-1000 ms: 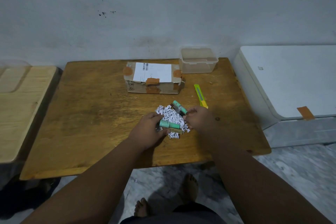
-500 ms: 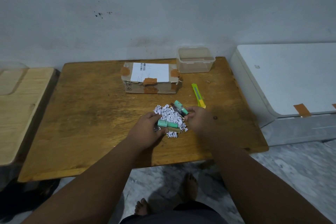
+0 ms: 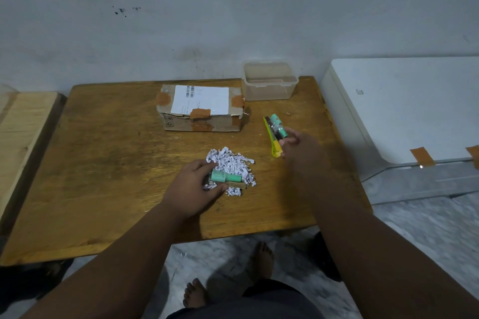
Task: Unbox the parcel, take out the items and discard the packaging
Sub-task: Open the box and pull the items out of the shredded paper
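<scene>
Nearest, the left hand (image 3: 193, 190) rests on the tabletop (image 3: 103, 163), fingers closed around a green cylinder (image 3: 225, 177) lying in the shredded paper (image 3: 233, 163). Further out, the right hand (image 3: 298, 145) pinches a second green item (image 3: 278, 125) above the yellow cutter (image 3: 272, 142). That fingertip hold looks thin, so the item could slip and roll off the edge. Beyond sit the taped parcel (image 3: 202, 109) and 1 clear container (image 3: 269, 84).

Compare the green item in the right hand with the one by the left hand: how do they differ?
The right hand holds its green item lifted over the yellow cutter; the other green item lies on the shredded paper under the left hand. Both are green cylinders.
</scene>
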